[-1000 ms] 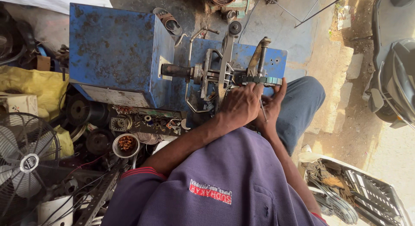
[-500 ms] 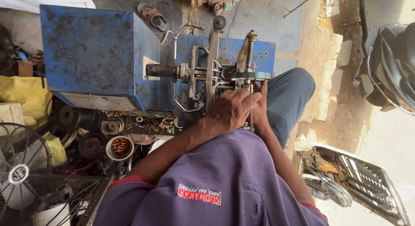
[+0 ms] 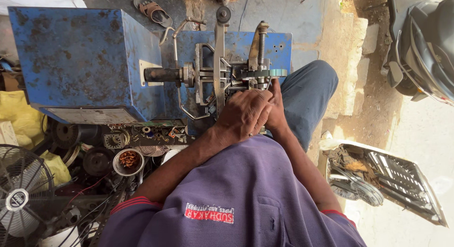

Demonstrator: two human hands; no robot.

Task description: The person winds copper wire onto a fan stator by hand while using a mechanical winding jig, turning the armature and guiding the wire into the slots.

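The fingers of the left hand (image 3: 245, 115) curl down and forward, pressed together, over the lower front of a metal winding mechanism (image 3: 222, 77); whether they pinch anything cannot be told, since the back of the hand covers their tips. The right hand (image 3: 275, 110) lies tucked behind and beside the left, touching it, with its fingers stretched upward toward a green toothed wheel (image 3: 265, 73); their tips are hidden too, so their grip cannot be told either.

The mechanism sits just above both hands: an upright flat metal bar, a threaded vertical rod (image 3: 261, 46) and a dark horizontal shaft (image 3: 163, 75) that runs left into a large rusty blue box (image 3: 80, 62). The part under the palms is fully covered. A blue back plate (image 3: 279, 46) stands behind the rod.

To the right of the hands the person's knee in blue trousers (image 3: 307, 93) comes close to the mechanism, leaving little room on that side. Left and below, small motor parts, a bowl of copper scraps (image 3: 128, 160) and tangled wires crowd the floor. A fan (image 3: 21, 195) is cut off at the lower left edge, a wire grille (image 3: 397, 181) lies at the lower right, and a sandal (image 3: 152, 10) rests on the floor beyond the box.
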